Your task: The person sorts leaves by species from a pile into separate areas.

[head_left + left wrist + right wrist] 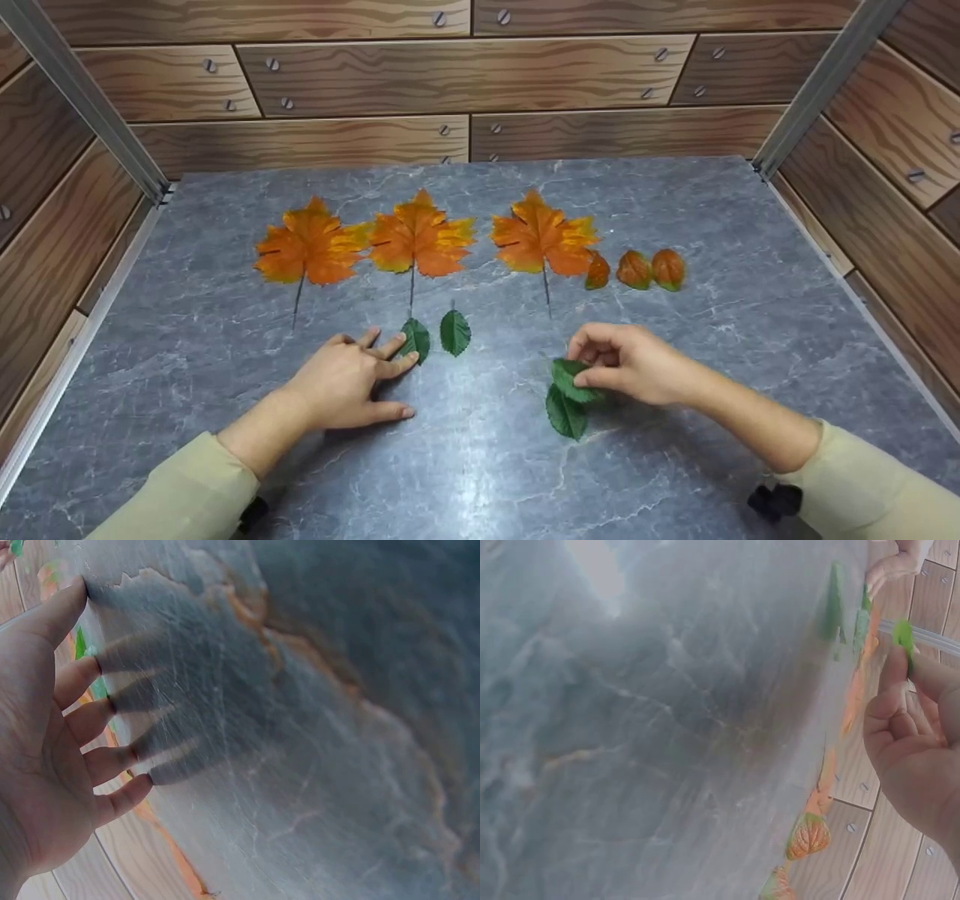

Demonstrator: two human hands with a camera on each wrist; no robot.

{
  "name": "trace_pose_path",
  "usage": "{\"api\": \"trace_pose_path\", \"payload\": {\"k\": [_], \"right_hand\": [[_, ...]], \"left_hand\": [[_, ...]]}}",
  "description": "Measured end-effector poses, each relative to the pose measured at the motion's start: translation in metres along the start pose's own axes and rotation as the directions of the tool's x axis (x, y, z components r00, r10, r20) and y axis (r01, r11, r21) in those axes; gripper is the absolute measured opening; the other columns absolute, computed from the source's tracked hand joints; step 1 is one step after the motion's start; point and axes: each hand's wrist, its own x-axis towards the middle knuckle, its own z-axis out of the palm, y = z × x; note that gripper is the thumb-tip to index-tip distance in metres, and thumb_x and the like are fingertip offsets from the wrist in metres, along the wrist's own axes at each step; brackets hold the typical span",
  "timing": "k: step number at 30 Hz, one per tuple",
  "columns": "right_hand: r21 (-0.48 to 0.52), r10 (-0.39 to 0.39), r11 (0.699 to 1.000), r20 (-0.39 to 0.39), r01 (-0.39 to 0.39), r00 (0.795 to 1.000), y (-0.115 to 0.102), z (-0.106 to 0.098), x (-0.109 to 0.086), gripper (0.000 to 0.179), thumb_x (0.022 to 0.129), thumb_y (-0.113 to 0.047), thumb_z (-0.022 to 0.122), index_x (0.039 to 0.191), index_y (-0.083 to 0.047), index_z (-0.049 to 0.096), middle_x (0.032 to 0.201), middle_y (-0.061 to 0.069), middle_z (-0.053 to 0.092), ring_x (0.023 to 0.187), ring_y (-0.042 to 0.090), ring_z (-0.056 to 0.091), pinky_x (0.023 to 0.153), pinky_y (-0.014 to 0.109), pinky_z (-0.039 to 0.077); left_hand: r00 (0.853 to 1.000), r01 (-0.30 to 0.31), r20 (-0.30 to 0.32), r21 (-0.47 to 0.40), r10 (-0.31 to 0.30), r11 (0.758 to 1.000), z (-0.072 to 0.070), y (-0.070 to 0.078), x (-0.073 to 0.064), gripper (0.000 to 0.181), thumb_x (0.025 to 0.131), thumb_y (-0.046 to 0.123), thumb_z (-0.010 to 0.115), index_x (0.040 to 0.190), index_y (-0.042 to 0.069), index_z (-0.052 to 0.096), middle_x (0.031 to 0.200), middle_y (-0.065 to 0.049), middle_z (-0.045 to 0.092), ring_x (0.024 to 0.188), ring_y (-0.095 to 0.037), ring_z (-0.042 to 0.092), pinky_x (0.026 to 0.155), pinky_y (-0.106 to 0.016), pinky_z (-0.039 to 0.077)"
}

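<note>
My left hand (pixel 346 381) lies with fingers spread on the table; its fingertips touch the edge of a green leaf (pixel 418 339). Just right of that leaf lies another green leaf (pixel 455 333). With thumb and fingertips, my right hand (pixel 636 366) pinches a green leaf (pixel 565 375), also seen edge-on as a bright green leaf (pixel 903 634) in the right wrist view. Partly covered by the pinched leaf, one more green leaf (pixel 565 416) sits below it. In the left wrist view, the left hand (pixel 45 742) shows its palm and extended fingers.
Three orange maple leaves with stems, left (pixel 311 244), middle (pixel 420 238) and right (pixel 544 236), form a row farther back. Small orange-green leaves (pixel 634 270) lie right of them, one touching the right maple leaf. Wood-patterned walls (pixel 465 79) surround the grey marbled table (pixel 480 480).
</note>
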Motion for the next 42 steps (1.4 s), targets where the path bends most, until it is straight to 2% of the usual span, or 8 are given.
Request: {"api": "trace_pose_path", "payload": {"k": [6, 14, 18, 25, 30, 37, 42], "right_hand": [[-0.04, -0.014, 0.999, -0.066, 0.011, 0.998, -0.003, -0.001, 0.007, 0.008, 0.097, -0.01, 0.079, 0.105, -0.01, 0.079, 0.1, 0.001, 0.077, 0.083, 0.01, 0.068, 0.072, 0.023, 0.057], [-0.067, 0.008, 0.998, -0.127, -0.017, 0.992, -0.007, 0.001, 0.028, 0.021, 0.096, -0.013, 0.081, 0.117, -0.008, 0.082, 0.11, 0.005, 0.078, 0.083, 0.012, 0.065, 0.071, 0.022, 0.054], [-0.06, 0.025, 0.998, -0.145, -0.034, 0.989, -0.008, 0.005, 0.043, 0.025, 0.097, -0.014, 0.081, 0.121, -0.008, 0.081, 0.116, 0.007, 0.078, 0.088, 0.016, 0.066, 0.074, 0.025, 0.055], [-0.074, 0.037, 0.996, -0.133, -0.047, 0.99, -0.008, 0.015, 0.069, 0.029, 0.098, -0.017, 0.08, 0.127, -0.011, 0.08, 0.122, 0.005, 0.077, 0.097, 0.017, 0.069, 0.082, 0.031, 0.056], [-0.073, 0.033, 0.996, -0.126, -0.042, 0.991, -0.004, 0.021, 0.082, 0.03, 0.098, -0.015, 0.079, 0.127, -0.008, 0.079, 0.121, 0.008, 0.077, 0.094, 0.016, 0.068, 0.08, 0.031, 0.056], [-0.055, 0.085, 0.994, -0.108, -0.092, 0.991, -0.001, 0.027, 0.092, 0.033, 0.098, -0.018, 0.08, 0.129, -0.011, 0.079, 0.122, 0.006, 0.077, 0.095, 0.016, 0.069, 0.079, 0.033, 0.055], [-0.015, 0.095, 0.995, -0.084, -0.097, 0.992, 0.003, 0.029, 0.096, 0.035, 0.098, -0.017, 0.079, 0.132, -0.008, 0.077, 0.124, 0.008, 0.076, 0.098, 0.017, 0.069, 0.08, 0.033, 0.054]], "left_hand": [[1.0, -0.003, -0.01, -0.003, 0.002, 1.0, 0.001, 0.0, 0.0, 0.076, 0.096, 0.07, 0.064, 0.157, 0.024, 0.056, 0.162, -0.014, 0.047, 0.145, -0.052, 0.044, 0.108, -0.066, 0.042], [1.0, 0.002, -0.001, -0.007, -0.002, 1.0, 0.001, 0.0, 0.0, 0.077, 0.097, 0.07, 0.063, 0.158, 0.024, 0.055, 0.162, -0.014, 0.046, 0.145, -0.052, 0.043, 0.108, -0.067, 0.041], [1.0, 0.002, -0.002, -0.01, -0.002, 1.0, 0.0, 0.0, 0.0, 0.077, 0.097, 0.071, 0.063, 0.157, 0.024, 0.055, 0.162, -0.014, 0.046, 0.145, -0.053, 0.043, 0.108, -0.067, 0.041], [1.0, 0.002, 0.002, -0.012, -0.002, 1.0, 0.0, 0.0, 0.0, 0.078, 0.097, 0.072, 0.062, 0.158, 0.024, 0.055, 0.162, -0.014, 0.045, 0.146, -0.052, 0.042, 0.109, -0.067, 0.041], [1.0, -0.001, -0.001, -0.012, 0.001, 1.0, 0.0, 0.0, 0.0, 0.077, 0.097, 0.071, 0.063, 0.157, 0.023, 0.055, 0.162, -0.015, 0.045, 0.146, -0.052, 0.042, 0.109, -0.066, 0.041], [1.0, -0.004, -0.009, -0.008, 0.004, 1.0, 0.0, 0.0, 0.0, 0.076, 0.097, 0.069, 0.064, 0.157, 0.023, 0.055, 0.162, -0.014, 0.046, 0.145, -0.052, 0.043, 0.108, -0.066, 0.042], [1.0, -0.003, -0.007, -0.009, 0.002, 1.0, 0.0, 0.0, 0.0, 0.077, 0.097, 0.07, 0.064, 0.157, 0.024, 0.055, 0.162, -0.014, 0.046, 0.145, -0.052, 0.044, 0.108, -0.066, 0.042]]}}
